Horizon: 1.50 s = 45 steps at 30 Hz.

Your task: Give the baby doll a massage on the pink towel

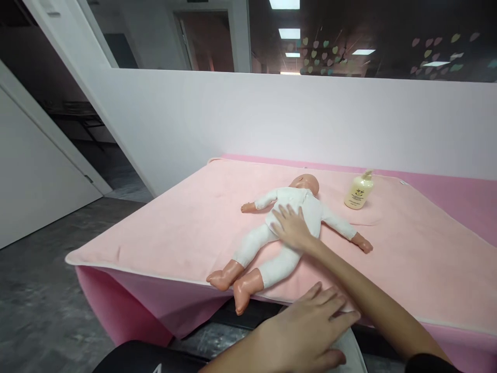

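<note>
So the right hand (293, 228) is lying flat on the doll's (297, 207) belly, fingers spread. Left hand (306, 329) is open and empty, just off the near edge of the bench. The doll's on its back on a pink blanket (174, 223), feet poking over the near edge, and a yellowish pump bottle (359, 191) stands near its head.

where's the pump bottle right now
In the head view, the yellow pump bottle stands on the pink blanket toward the right, near the white wall, beyond the doll's outstretched arm.
</note>
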Each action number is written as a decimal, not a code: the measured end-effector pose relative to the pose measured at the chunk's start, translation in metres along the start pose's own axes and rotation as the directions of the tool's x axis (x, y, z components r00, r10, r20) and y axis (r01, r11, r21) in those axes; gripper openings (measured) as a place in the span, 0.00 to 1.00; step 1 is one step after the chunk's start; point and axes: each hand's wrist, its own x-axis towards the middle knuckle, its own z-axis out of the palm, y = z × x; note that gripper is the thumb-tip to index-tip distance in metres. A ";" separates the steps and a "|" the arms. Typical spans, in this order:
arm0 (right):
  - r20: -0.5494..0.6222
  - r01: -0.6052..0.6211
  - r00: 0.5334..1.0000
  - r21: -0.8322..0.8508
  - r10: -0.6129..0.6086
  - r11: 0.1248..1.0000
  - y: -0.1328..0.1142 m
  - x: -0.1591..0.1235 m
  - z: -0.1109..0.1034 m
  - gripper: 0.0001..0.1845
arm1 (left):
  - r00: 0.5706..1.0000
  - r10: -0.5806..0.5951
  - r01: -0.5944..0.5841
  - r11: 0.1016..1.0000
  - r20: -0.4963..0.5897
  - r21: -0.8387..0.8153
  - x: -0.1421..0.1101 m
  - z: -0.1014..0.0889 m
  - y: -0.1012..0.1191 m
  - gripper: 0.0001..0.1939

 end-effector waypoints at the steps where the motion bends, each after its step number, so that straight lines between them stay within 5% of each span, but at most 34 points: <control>1: 0.003 0.078 0.997 0.022 -0.078 0.997 -0.004 -0.018 0.002 0.28 | 0.994 0.046 -0.052 0.997 0.097 0.055 -0.012 -0.011 0.007 0.28; 3: -0.025 0.242 0.970 0.038 -0.241 0.969 -0.012 -0.057 0.006 0.27 | 0.983 0.020 -0.051 0.985 0.183 0.166 -0.030 -0.035 0.014 0.28; 7: 0.048 0.545 0.826 0.184 -0.561 0.818 -0.023 -0.116 0.003 0.20 | 0.979 -0.171 0.202 0.904 -0.114 0.377 -0.047 -0.076 -0.005 0.21; 11: 0.033 0.583 0.799 0.204 -0.601 0.786 -0.022 -0.131 -0.004 0.29 | 0.801 -0.448 0.598 0.575 -0.396 0.559 -0.046 -0.105 -0.049 0.27; 13: 0.040 0.563 0.814 0.190 -0.580 0.804 -0.017 -0.128 -0.004 0.29 | 0.728 -0.590 0.668 0.495 -0.349 0.556 -0.040 -0.116 -0.065 0.32; 17: 0.112 0.495 0.839 0.248 -0.532 0.833 0.008 -0.124 -0.012 0.18 | 0.810 -0.576 0.572 0.738 -0.108 0.359 -0.024 -0.122 -0.075 0.41; 21: 0.149 0.299 0.925 0.285 -0.350 0.911 0.047 -0.132 -0.036 0.20 | 0.889 -0.456 0.458 0.887 0.042 -0.066 -0.005 -0.092 -0.077 0.46; 25: 0.212 0.160 0.951 0.287 -0.226 0.944 0.079 -0.147 -0.050 0.24 | 0.920 -0.389 0.380 0.913 -0.037 -0.151 0.013 -0.065 -0.080 0.48; 30: 0.196 0.097 0.956 0.488 -0.217 0.867 0.090 -0.157 -0.054 0.23 | 0.920 -0.342 0.369 0.919 -0.191 0.136 0.039 -0.088 -0.068 0.37; 33: 0.020 0.034 0.998 0.664 -0.063 0.747 0.089 -0.139 -0.058 0.18 | 0.872 -0.224 0.312 0.939 -0.435 0.143 0.071 -0.093 -0.064 0.27; 35: -0.186 0.057 0.976 0.715 0.111 0.697 0.090 -0.114 -0.055 0.15 | 0.843 -0.121 0.225 0.964 -0.525 0.139 0.095 -0.082 -0.070 0.23; 39: -0.368 0.070 0.905 0.624 0.213 0.778 0.096 -0.057 -0.031 0.17 | 0.874 0.016 0.164 0.931 -0.486 0.325 0.125 -0.053 -0.101 0.21; 45: -0.267 -0.012 0.951 0.465 0.154 0.885 0.115 -0.037 -0.003 0.21 | 0.894 -0.015 0.134 0.963 -0.449 0.234 0.115 -0.050 -0.131 0.20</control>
